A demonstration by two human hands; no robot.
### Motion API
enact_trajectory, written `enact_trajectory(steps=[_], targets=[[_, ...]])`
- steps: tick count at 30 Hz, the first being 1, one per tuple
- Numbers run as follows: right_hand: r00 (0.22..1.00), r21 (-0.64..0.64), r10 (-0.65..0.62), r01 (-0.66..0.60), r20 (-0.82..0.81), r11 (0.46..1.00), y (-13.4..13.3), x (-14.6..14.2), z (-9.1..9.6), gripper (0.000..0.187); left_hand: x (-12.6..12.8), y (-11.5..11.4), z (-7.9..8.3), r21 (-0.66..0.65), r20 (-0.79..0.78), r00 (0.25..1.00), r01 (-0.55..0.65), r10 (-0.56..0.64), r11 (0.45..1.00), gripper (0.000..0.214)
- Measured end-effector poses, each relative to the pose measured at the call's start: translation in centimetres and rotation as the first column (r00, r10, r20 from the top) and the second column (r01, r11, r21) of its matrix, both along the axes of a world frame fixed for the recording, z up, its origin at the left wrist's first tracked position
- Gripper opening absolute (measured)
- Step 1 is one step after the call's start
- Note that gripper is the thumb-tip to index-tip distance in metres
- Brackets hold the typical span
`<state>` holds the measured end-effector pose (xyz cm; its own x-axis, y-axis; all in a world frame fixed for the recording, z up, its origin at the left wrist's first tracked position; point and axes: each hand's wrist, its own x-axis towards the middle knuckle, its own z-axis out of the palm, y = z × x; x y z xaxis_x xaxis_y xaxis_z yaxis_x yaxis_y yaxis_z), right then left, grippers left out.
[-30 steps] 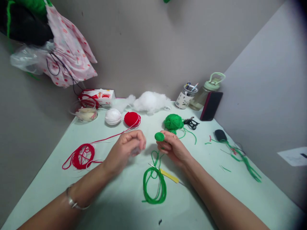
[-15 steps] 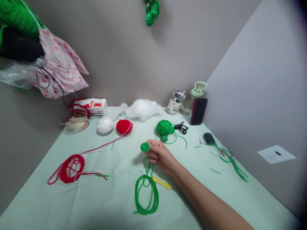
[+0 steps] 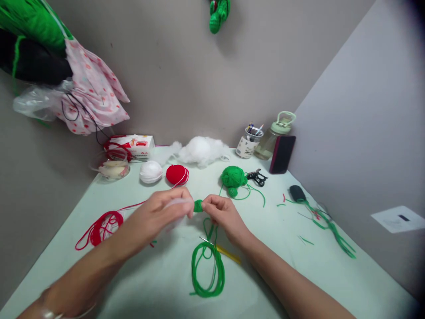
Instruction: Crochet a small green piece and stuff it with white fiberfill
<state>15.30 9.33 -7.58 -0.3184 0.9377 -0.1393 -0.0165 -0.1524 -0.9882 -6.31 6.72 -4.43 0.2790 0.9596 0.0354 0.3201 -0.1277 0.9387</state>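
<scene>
Between the fingertips of my right hand (image 3: 226,215) is pinched a small green crochet piece (image 3: 198,206), held above the table. My left hand (image 3: 169,208) meets it from the left, fingers closed; a pale, blurred tuft of stuffing (image 3: 175,208) shows in its palm. A green yarn tail hangs from the piece to a loose coil of green yarn (image 3: 219,283) below. Beside the coil's top lies a crochet hook (image 3: 229,254) with a yellow handle, partly under the yarn.
Behind are white stuffing (image 3: 202,150), a white yarn ball (image 3: 151,172), a red one (image 3: 177,175) and a green one (image 3: 233,176). A black claw clip (image 3: 258,177), pen cup (image 3: 247,144), bottle (image 3: 267,141) and phone (image 3: 282,154) stand right. Red yarn (image 3: 102,226) lies left.
My left hand has come in from the lower left with the pale tuft and reached the green crochet piece. My right hand keeps its pinch. The whole view has shifted slightly.
</scene>
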Motion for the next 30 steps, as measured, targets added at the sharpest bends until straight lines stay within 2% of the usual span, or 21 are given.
enact_trajectory(steps=[2,6,11,15,21,24,26,28,30], targets=[[0.992,0.111,-0.043,0.029,0.122,0.993,-0.3,-0.1,-0.2,0.032,1.5,0.9,-0.1,-0.044,-0.059,0.998,-0.027,0.024,0.999,0.041],[0.962,0.212,-0.084,0.028,0.260,0.977,-0.7,-0.2,-0.8,0.027,3.1,1.0,-2.0,-0.089,-0.043,0.997,-0.069,0.065,0.994,0.035],[0.911,0.299,-0.070,-0.060,0.406,0.952,-1.0,0.0,-1.4,0.026,2.7,1.5,-3.1,-0.238,0.074,0.997,0.003,0.015,0.971,0.035],[0.866,0.333,-0.060,-0.127,0.497,0.934,-1.3,0.2,-0.9,0.024,2.2,1.8,-2.9,-0.252,0.068,0.997,-0.005,0.023,0.968,0.031],[0.849,0.302,-0.020,-0.165,0.527,0.939,-1.6,0.0,0.2,0.022,2.4,1.7,-2.9,-0.162,-0.010,0.997,-0.079,0.078,0.984,0.016],[0.847,0.299,-0.025,-0.159,0.531,0.941,-1.3,0.0,0.0,0.020,2.7,1.5,-2.9,-0.088,-0.048,0.985,-0.167,0.163,0.982,0.011],[0.873,0.273,-0.012,-0.140,0.487,0.952,-0.9,0.1,-0.4,0.023,2.9,1.4,-2.8,-0.067,-0.057,0.980,-0.194,0.190,0.979,0.011],[0.908,0.232,0.001,-0.108,0.418,0.967,-0.5,0.2,-0.7,0.030,2.9,1.3,-2.6,-0.080,-0.052,0.984,-0.175,0.171,0.981,0.013],[0.922,0.197,-0.011,-0.071,0.386,0.978,-0.3,0.3,-0.7,0.033,2.8,1.2,-2.3,-0.149,0.016,0.985,-0.170,0.175,0.974,0.019]])
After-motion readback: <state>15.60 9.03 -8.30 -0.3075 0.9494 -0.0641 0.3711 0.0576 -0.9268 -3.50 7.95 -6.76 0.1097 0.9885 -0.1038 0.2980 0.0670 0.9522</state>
